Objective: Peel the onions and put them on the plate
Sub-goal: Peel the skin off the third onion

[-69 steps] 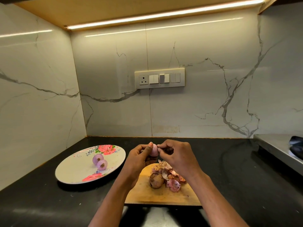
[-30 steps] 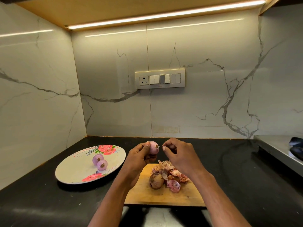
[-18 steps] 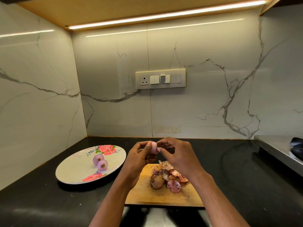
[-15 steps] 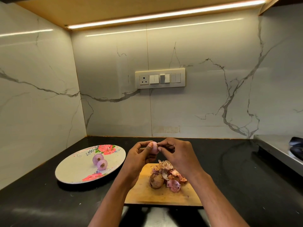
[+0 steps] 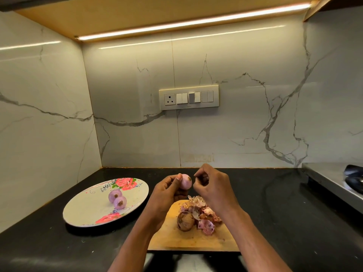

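White marble-look wall panels enclose a corner above a black counter [image 5: 275, 222], lit by a strip light under the cabinet. A switch panel [image 5: 189, 97] is mounted on the back wall at 12 o'clock. At 3 o'clock a steel stove edge [image 5: 330, 183] juts in from the frame edge. A floral plate [image 5: 82, 211] lies on the counter at 9 o'clock and carries two peeled onions [image 5: 117, 199], touching each other. A wooden cutting board [image 5: 176, 238] sits at 6 o'clock, holding one unpeeled onion [image 5: 185, 221] and, just beside it toward 3 o'clock, a pile of onion skins [image 5: 202, 213]; the right forearm crosses over the board's right portion.

Above the far edge of the board, the left hand [image 5: 167, 193] grips a peeled pink onion [image 5: 185, 181] between thumb and fingers, root end facing right. The right hand [image 5: 212, 185] sits just beside the onion at 3 o'clock, apart from it, fingers curled inward with thumb and forefinger tips close together; whether they pinch a scrap of skin cannot be determined.
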`<state>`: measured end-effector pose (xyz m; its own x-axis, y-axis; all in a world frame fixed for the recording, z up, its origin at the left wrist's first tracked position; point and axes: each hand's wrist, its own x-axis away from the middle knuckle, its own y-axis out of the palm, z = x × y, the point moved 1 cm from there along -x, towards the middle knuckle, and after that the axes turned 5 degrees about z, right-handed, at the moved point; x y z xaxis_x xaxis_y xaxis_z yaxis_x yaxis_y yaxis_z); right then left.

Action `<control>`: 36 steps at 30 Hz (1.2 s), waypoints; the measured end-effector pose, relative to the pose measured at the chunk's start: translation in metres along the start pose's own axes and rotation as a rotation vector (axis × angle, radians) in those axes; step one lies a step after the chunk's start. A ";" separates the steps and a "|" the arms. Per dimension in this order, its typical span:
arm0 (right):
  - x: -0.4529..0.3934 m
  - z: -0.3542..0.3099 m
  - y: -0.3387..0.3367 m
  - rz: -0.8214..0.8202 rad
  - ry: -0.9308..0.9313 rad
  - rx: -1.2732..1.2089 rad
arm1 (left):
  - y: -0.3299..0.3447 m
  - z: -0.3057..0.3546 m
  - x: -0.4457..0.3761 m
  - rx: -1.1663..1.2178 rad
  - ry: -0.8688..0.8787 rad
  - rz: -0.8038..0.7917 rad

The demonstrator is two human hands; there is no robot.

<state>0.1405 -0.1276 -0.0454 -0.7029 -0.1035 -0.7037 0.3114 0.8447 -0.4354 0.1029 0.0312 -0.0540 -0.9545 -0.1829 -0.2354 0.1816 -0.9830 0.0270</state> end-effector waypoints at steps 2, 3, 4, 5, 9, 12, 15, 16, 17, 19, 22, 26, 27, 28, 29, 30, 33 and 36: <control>-0.001 0.005 -0.004 -0.020 0.029 -0.025 | -0.001 0.001 -0.001 0.027 -0.021 0.046; -0.002 0.007 -0.005 -0.039 0.039 -0.036 | -0.001 0.002 -0.002 0.040 -0.027 0.064; -0.002 0.008 -0.006 -0.061 0.043 -0.036 | -0.002 0.002 -0.002 0.047 -0.031 0.078; -0.002 0.008 -0.006 -0.087 0.039 -0.029 | -0.002 0.003 -0.002 0.048 -0.032 0.085; -0.001 0.003 -0.002 -0.151 -0.018 -0.054 | -0.003 0.002 -0.002 0.021 -0.026 0.085; 0.000 -0.005 -0.002 -0.119 -0.063 -0.088 | -0.003 0.001 -0.003 0.002 -0.027 0.073; 0.001 -0.006 -0.001 -0.091 -0.105 -0.078 | -0.002 -0.001 -0.003 -0.008 -0.035 0.069; 0.002 -0.005 0.000 -0.086 -0.117 -0.073 | -0.002 -0.002 -0.003 -0.011 -0.039 0.070; 0.003 -0.005 0.001 -0.084 -0.127 -0.068 | -0.003 -0.002 -0.003 -0.009 -0.045 0.068; 0.005 -0.005 0.001 -0.079 -0.134 -0.059 | -0.003 -0.003 -0.003 0.002 -0.063 0.052; 0.005 -0.005 0.002 -0.064 -0.128 -0.043 | -0.002 -0.004 -0.003 0.009 -0.072 0.022; 0.003 -0.005 0.000 -0.030 -0.098 -0.010 | 0.002 -0.002 -0.001 0.030 -0.076 -0.013; 0.002 -0.005 0.000 -0.022 -0.087 -0.016 | 0.002 -0.002 -0.001 0.042 -0.075 -0.005; 0.001 -0.004 -0.001 -0.019 -0.073 -0.023 | 0.001 -0.001 0.000 0.051 -0.073 0.013; 0.000 -0.004 -0.002 -0.020 -0.054 -0.032 | 0.000 0.000 -0.001 0.060 -0.072 0.034; -0.001 -0.003 -0.002 -0.027 -0.031 -0.043 | -0.001 0.000 -0.001 0.072 -0.073 0.053; -0.003 0.002 -0.004 -0.067 0.014 -0.068 | -0.004 0.001 -0.001 0.127 -0.074 0.067; -0.002 0.004 -0.004 -0.100 0.030 -0.071 | -0.005 0.002 -0.001 0.130 -0.048 0.056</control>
<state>0.1433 -0.1323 -0.0444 -0.7473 -0.1741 -0.6413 0.1939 0.8659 -0.4611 0.1026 0.0359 -0.0517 -0.9544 -0.2352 -0.1836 0.2059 -0.9645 0.1654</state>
